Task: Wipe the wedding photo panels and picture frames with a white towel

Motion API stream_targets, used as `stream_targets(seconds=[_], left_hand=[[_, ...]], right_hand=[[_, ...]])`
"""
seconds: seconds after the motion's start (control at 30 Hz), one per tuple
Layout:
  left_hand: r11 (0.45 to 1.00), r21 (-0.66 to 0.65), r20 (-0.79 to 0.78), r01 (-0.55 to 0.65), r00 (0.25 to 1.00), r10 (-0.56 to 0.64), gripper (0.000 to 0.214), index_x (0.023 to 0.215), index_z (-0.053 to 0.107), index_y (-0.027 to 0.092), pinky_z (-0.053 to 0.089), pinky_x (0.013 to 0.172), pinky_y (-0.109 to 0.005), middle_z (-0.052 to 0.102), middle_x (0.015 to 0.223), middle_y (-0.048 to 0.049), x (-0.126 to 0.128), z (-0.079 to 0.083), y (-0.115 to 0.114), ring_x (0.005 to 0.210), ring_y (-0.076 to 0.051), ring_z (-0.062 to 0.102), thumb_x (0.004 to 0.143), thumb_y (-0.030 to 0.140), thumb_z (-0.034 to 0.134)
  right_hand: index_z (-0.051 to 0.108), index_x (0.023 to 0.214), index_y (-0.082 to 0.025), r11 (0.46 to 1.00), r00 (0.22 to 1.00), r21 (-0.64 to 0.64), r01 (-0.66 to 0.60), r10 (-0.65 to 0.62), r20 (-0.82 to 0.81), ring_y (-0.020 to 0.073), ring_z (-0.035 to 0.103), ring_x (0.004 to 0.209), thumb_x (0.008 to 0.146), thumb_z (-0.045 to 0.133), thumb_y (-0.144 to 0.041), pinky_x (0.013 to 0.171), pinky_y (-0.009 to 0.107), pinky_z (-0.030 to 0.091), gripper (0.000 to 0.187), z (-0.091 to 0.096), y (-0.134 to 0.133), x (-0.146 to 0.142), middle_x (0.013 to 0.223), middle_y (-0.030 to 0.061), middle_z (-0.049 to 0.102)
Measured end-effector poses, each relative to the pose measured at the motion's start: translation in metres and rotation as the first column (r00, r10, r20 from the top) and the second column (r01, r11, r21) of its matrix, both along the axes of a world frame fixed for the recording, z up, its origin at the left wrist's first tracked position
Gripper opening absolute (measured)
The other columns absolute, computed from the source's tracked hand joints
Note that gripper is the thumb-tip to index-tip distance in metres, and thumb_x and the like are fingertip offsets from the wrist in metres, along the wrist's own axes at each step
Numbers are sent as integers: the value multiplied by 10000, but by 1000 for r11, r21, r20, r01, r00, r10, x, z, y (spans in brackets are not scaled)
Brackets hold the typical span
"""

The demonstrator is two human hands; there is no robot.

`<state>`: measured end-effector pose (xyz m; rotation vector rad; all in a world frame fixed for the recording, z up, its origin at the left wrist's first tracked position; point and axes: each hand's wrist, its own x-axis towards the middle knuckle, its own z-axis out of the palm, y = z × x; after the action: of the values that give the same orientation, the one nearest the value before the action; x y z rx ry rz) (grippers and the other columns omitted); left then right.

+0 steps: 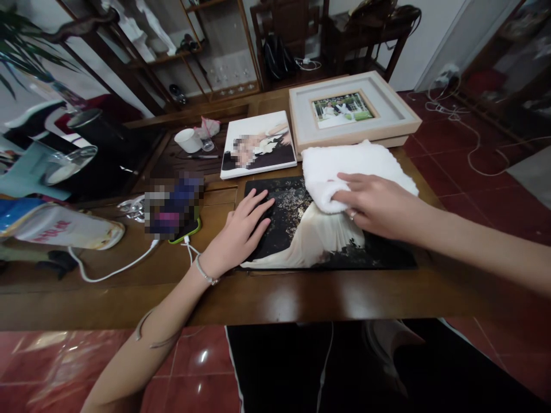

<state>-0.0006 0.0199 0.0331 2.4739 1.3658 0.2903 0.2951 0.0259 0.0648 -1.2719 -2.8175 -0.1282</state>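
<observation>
Something black [279, 367], crossed by a thin white cable [326, 367], shows below the near edge of the table [267, 301]. Along that edge, toward the right corner, lies a dark picture panel [310, 244] with a pale dress on it. The left hand [241, 232] rests palm down on its left side, fingers spread, gripping nothing. The right hand [376, 203], fingers partly curled, holds a white towel [353, 163] against the panel. A framed photo [301, 135] stands by the table's far right corner.
</observation>
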Motion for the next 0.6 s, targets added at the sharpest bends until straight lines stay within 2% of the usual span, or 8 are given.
stream_targets(seconds=[0.13, 0.23, 0.3, 0.4, 0.47, 0.53, 0.6], left_hand=[[1000, -11, -5, -5, 1000, 5, 440, 1438, 377, 239, 291, 1103, -620, 289, 1577, -97, 0, 0, 0, 1484, -282, 172, 1009, 322, 334], [1000, 4, 1, 4, 1000, -4, 439, 1436, 380, 237, 286, 1109, -615, 295, 1574, -99, 0, -1, 0, 1483, -281, 179, 1009, 324, 332], [1000, 11, 3, 6, 1000, -6, 437, 1432, 386, 230, 286, 1114, -605, 303, 1570, -100, 0, -2, 0, 1482, -276, 184, 1008, 321, 333], [1000, 18, 7, 13, 1000, -13, 436, 1431, 386, 224, 286, 1123, -586, 303, 1570, -101, -1, -2, 1, 1482, -266, 185, 1008, 320, 339], [1000, 21, 9, 16, 1000, -16, 437, 1434, 381, 223, 281, 1128, -582, 299, 1572, -100, -2, -3, 1, 1483, -261, 183, 1010, 323, 338], [1000, 20, 11, 15, 1000, -15, 437, 1435, 381, 229, 274, 1129, -589, 299, 1572, -98, -2, -2, 1, 1483, -261, 183, 1012, 328, 335], [1000, 14, 10, 12, 1000, -12, 436, 1435, 381, 236, 271, 1127, -597, 299, 1573, -94, -1, -2, 1, 1483, -262, 183, 1013, 333, 335]], right_hand=[[666, 1015, -150, 999, 999, -20, -45, 45, 3, 352, 547, 1216, 653, 596, -109, 946, 468, 510, 370, 3, -58, -19, 1284, 178, 620], [700, 896, -187, 992, 993, -75, -102, 97, -64, 390, 599, 1142, 585, 663, -155, 871, 485, 563, 314, 9, -99, -33, 1234, 180, 653], [703, 835, -211, 981, 985, -117, -153, 142, -97, 386, 623, 1105, 568, 694, -181, 831, 460, 583, 269, 15, -112, -39, 1207, 177, 667], [696, 937, -215, 965, 984, -210, -156, 134, -116, 332, 638, 1096, 637, 661, -139, 808, 410, 588, 312, 23, -104, -40, 1188, 144, 685], [672, 1035, -224, 959, 993, -271, -88, 62, -105, 302, 652, 1067, 711, 596, -110, 784, 405, 581, 351, 26, -87, -37, 1157, 113, 700], [653, 1071, -236, 962, 998, -272, -2, -14, -58, 297, 675, 989, 769, 543, -123, 733, 416, 568, 340, 26, -67, -32, 1110, 106, 705], [642, 1073, -228, 976, 998, -210, 54, -58, -9, 292, 679, 929, 803, 510, -143, 713, 415, 547, 312, 22, -47, -26, 1074, 113, 698]])
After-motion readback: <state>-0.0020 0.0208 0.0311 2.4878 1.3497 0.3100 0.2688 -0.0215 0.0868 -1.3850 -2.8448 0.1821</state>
